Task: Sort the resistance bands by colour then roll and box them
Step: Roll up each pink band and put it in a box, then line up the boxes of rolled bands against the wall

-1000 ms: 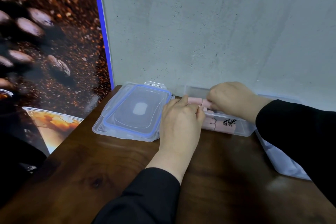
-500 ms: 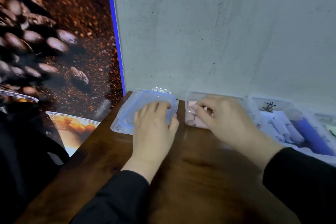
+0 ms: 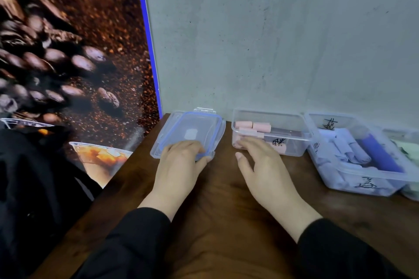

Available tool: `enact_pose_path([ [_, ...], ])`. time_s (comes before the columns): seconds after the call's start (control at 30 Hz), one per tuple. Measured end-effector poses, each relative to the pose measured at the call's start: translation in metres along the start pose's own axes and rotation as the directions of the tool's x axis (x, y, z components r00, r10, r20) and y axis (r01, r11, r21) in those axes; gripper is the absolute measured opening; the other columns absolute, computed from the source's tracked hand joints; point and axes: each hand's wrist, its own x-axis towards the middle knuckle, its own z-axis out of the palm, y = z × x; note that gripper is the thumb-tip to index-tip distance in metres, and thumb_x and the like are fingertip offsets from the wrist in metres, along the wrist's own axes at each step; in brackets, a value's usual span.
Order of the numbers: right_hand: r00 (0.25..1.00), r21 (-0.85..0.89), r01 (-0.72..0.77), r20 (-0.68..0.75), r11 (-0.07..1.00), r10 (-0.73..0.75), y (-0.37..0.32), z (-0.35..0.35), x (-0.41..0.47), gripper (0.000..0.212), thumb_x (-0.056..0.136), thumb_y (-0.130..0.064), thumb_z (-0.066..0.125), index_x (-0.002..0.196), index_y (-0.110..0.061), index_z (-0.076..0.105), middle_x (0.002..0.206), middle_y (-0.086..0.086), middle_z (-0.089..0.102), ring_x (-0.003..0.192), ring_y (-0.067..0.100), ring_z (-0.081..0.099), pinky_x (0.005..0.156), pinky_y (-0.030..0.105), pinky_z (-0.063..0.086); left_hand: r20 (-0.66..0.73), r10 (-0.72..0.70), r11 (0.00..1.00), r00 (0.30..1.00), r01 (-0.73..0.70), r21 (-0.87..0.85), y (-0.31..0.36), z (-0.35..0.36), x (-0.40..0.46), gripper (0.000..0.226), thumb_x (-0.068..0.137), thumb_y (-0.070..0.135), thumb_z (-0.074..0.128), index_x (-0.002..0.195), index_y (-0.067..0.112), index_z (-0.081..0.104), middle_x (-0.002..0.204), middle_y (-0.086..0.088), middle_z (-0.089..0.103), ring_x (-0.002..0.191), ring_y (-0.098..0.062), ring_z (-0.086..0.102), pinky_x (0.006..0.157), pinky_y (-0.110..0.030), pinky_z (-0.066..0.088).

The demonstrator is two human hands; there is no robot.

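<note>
The fingers of the left hand (image 3: pixel 179 165) were laid over the near edge of the lid (image 3: pixel 189 135), with the thumb hooked at its near right corner. The right hand (image 3: pixel 264 165) was held loosely spread, fingertips at the front wall of the clear box (image 3: pixel 292 133); nothing was gripped. The lid lay flat on the wooden table (image 3: pixel 217 210), left of that box, against the grey wall (image 3: pixel 272 41). Pink rolled bands (image 3: pixel 261 126) were contained in the box. A second box (image 3: pixel 371 176), just beside it on the right, held pale lilac rolls (image 3: pixel 353 154) and a darker purple roll (image 3: pixel 378 154).
</note>
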Motion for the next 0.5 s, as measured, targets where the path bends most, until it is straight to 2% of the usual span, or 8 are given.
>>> enact_pose_path([
  [0.1, 1.000, -0.082, 0.004, 0.000, 0.997, -0.004, -0.001, 0.000, 0.032, 0.030, 0.099, -0.019, 0.057, 0.127, -0.011, 0.066, 0.127, 0.000, 0.067, 0.118, 0.020, 0.057, 0.109, 0.043, 0.042, 0.021, 0.000, 0.999, 1.000, 0.001, -0.051, 0.001, -0.001, 0.002, 0.016, 0.094, 0.036, 0.066, 0.088, 0.021, 0.068, 0.106, 0.005, 0.070, 0.104, -0.016, 0.062, 0.084, -0.018, 0.018],
  [0.17, 0.993, -0.143, -0.070, 0.090, 0.987, 0.083, -0.001, 0.001, 0.053, 0.022, 0.100, -0.022, 0.046, 0.105, -0.016, 0.066, 0.108, -0.006, 0.067, 0.102, 0.017, 0.057, 0.105, 0.044, 0.040, 0.068, 0.017, 0.998, 0.998, -0.013, -0.066, 0.001, -0.001, 0.001, 0.021, 0.092, 0.046, 0.066, 0.098, 0.027, 0.066, 0.113, 0.011, 0.067, 0.110, -0.011, 0.058, 0.088, -0.020, 0.019],
  [0.2, 0.986, -0.177, -0.080, 0.128, 0.981, 0.104, -0.001, 0.002, 0.061, 0.021, 0.099, -0.022, 0.041, 0.092, -0.018, 0.060, 0.098, -0.007, 0.064, 0.095, 0.017, 0.057, 0.104, 0.044, 0.038, 0.087, 0.026, 0.998, 0.996, -0.021, -0.056, 0.000, 0.000, 0.001, 0.024, 0.090, 0.049, 0.066, 0.104, 0.029, 0.064, 0.114, 0.014, 0.065, 0.111, -0.009, 0.057, 0.090, -0.021, 0.021],
  [0.27, 0.972, -0.230, -0.093, 0.192, 0.969, 0.138, 0.000, 0.003, 0.071, 0.023, 0.101, -0.023, 0.037, 0.082, -0.017, 0.049, 0.092, -0.008, 0.062, 0.090, 0.017, 0.055, 0.108, 0.048, 0.035, 0.086, 0.037, 0.999, 0.996, -0.034, -0.033, -0.001, 0.003, 0.001, 0.021, 0.091, 0.046, 0.066, 0.105, 0.030, 0.063, 0.106, 0.015, 0.066, 0.104, -0.008, 0.058, 0.091, -0.020, 0.023],
  [0.33, 0.952, -0.288, -0.113, 0.241, 0.951, 0.186, -0.002, 0.005, 0.074, 0.023, 0.106, -0.027, 0.038, 0.085, -0.021, 0.044, 0.096, -0.009, 0.061, 0.094, 0.017, 0.053, 0.109, 0.045, 0.035, 0.070, 0.030, 0.999, 0.997, -0.029, -0.015, -0.003, 0.004, 0.003, 0.015, 0.093, 0.041, 0.065, 0.099, 0.027, 0.063, 0.095, 0.012, 0.066, 0.094, -0.009, 0.059, 0.091, -0.022, 0.029],
  [0.4, 0.962, -0.327, -0.098, 0.212, 0.940, 0.174, 0.000, 0.010, 0.072, 0.025, 0.108, -0.031, 0.039, 0.085, -0.023, 0.044, 0.088, -0.007, 0.054, 0.090, 0.022, 0.053, 0.106, 0.042, 0.036, 0.057, 0.021, 1.000, 0.998, -0.021, -0.006, -0.003, 0.006, 0.005, 0.016, 0.094, 0.042, 0.064, 0.093, 0.026, 0.062, 0.088, 0.011, 0.064, 0.085, -0.010, 0.057, 0.090, -0.025, 0.034],
  [0.5, 0.979, -0.281, -0.110, 0.138, 0.953, 0.153, 0.006, 0.014, 0.068, 0.037, 0.106, -0.041, 0.042, 0.074, -0.024, 0.050, 0.074, -0.008, 0.056, 0.074, 0.019, 0.050, 0.102, 0.043, 0.040, 0.043, 0.010, 1.000, 0.999, -0.009, -0.013, -0.003, 0.005, 0.007, 0.020, 0.095, 0.045, 0.060, 0.086, 0.027, 0.058, 0.082, 0.012, 0.060, 0.079, -0.008, 0.055, 0.087, -0.026, 0.036],
])
